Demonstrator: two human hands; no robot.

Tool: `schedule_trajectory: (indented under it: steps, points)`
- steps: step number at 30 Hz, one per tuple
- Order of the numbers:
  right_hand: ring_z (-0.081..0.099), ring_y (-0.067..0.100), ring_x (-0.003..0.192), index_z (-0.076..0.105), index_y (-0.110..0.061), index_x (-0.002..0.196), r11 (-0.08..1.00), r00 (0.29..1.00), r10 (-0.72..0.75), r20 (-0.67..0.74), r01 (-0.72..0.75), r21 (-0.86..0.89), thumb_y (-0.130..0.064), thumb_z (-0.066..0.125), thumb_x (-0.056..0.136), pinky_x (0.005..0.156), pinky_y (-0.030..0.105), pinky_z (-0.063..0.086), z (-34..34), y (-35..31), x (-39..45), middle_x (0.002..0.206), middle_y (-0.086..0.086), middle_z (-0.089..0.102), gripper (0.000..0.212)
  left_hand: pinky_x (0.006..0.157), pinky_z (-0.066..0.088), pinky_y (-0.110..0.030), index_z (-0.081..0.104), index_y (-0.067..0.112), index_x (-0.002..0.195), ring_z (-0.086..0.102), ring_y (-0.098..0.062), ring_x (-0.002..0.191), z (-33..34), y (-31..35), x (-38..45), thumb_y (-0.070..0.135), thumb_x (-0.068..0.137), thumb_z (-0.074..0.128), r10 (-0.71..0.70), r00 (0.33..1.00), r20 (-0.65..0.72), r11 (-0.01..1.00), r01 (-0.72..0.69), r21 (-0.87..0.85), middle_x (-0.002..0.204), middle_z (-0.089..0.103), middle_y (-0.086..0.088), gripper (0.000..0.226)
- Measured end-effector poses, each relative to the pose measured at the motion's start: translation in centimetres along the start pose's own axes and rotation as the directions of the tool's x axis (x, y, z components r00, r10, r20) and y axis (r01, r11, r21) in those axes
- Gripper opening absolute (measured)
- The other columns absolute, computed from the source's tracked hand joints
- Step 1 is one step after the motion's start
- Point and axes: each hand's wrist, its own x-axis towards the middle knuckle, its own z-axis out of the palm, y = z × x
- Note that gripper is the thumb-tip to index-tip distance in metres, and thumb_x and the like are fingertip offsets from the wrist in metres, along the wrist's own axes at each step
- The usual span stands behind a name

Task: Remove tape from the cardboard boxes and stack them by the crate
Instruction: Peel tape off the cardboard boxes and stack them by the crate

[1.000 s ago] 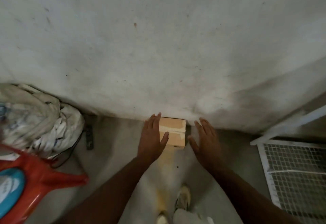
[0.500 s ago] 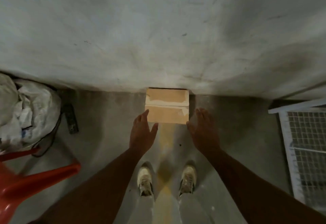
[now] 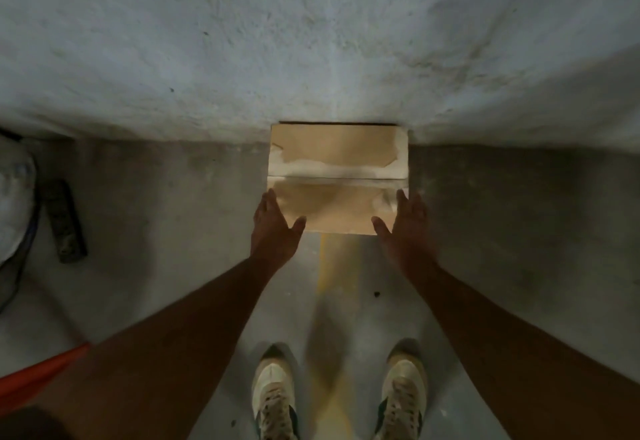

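The scene was dim, with a soft pool of light on the wall [image 3: 311,41] and the cardboard box [image 3: 337,159], its face the brightest patch. The corners fell into heavy shadow. Wide-angle bending curved the wall's base. Forearms and shoes [image 3: 275,394] looked softly blurred.

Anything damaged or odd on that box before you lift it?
The cardboard box shows pale torn patches along its centre seam and corners, like a surface layer stripped off. Otherwise it sits square against the wall.
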Motion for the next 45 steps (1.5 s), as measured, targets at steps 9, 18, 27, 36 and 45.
schedule_trajectory:
  steps: [9, 18, 27, 36, 45]
  points:
    - [0.012, 0.038, 0.148, 0.015, -0.018, 0.158, 0.991, 0.987, 0.057, 0.150, -0.075, 0.113, -0.050, 0.064, 0.090, 0.117, 0.049, 0.027, 2.9, 1.6, 2.6, 0.162, 0.019, 0.006, 0.090, 0.100, 0.048, -0.037, 0.048, 0.009, 0.140, 0.053, -0.026, 0.120, 1.4, -1.0, 2.6, 0.026, 0.084, 0.080, -0.217, 0.975, -0.056, 0.914, 0.182, -0.363, 0.135, 0.051, -0.010, 0.067]
    - [0.043, 0.034, 0.131, 0.029, -0.026, 0.148, 0.949, 0.996, 0.081, -0.042, -0.064, 0.308, -0.070, 0.062, 0.077, 0.103, 0.056, 0.043, -9.5, -1.9, -2.4, 0.147, 0.013, 0.038, 0.089, 0.084, 0.046, -0.032, 0.047, 0.007, 0.141, 0.050, -0.019, 0.105, -7.8, 7.2, -4.7, 0.034, 0.088, 0.076, -0.156, 0.979, -0.129, 0.894, 0.085, -0.440, 0.136, 0.043, -0.009, 0.066]
    - [0.050, 0.029, 0.122, 0.052, -0.018, 0.136, 0.896, 0.962, 0.118, -0.245, 0.003, 0.444, -0.055, 0.065, 0.085, 0.100, 0.048, 0.049, -29.3, -6.3, -14.4, 0.137, 0.011, 0.044, 0.064, 0.087, 0.055, -0.040, 0.053, 0.011, 0.133, 0.056, -0.022, 0.106, -20.3, 19.2, -18.3, 0.036, 0.082, 0.081, -0.023, 0.967, -0.255, 0.847, -0.117, -0.519, 0.127, 0.048, -0.006, 0.064]
    - [0.050, 0.017, 0.118, 0.059, -0.019, 0.127, 0.828, 0.792, 0.129, -0.596, 0.245, 0.504, -0.041, 0.068, 0.088, 0.101, 0.038, 0.045, -49.2, -10.1, -28.7, 0.127, 0.002, 0.054, 0.046, 0.080, 0.062, -0.036, 0.055, 0.028, 0.129, 0.061, -0.016, 0.106, -33.3, 30.8, -31.8, 0.068, 0.075, 0.075, 0.177, 0.925, -0.335, 0.769, -0.343, -0.540, 0.124, 0.052, 0.003, 0.070]
    - [0.052, 0.018, 0.116, 0.057, -0.023, 0.126, 0.799, 0.564, 0.274, -0.779, 0.318, 0.511, -0.048, 0.063, 0.088, 0.096, 0.044, 0.052, -58.5, -10.4, -42.6, 0.124, -0.005, 0.049, 0.046, 0.090, 0.055, -0.036, 0.050, 0.025, 0.133, 0.055, -0.014, 0.110, -40.6, 39.6, -42.4, 0.056, 0.078, 0.078, 0.453, 0.840, -0.298, 0.635, -0.538, -0.554, 0.127, 0.048, 0.005, 0.068]
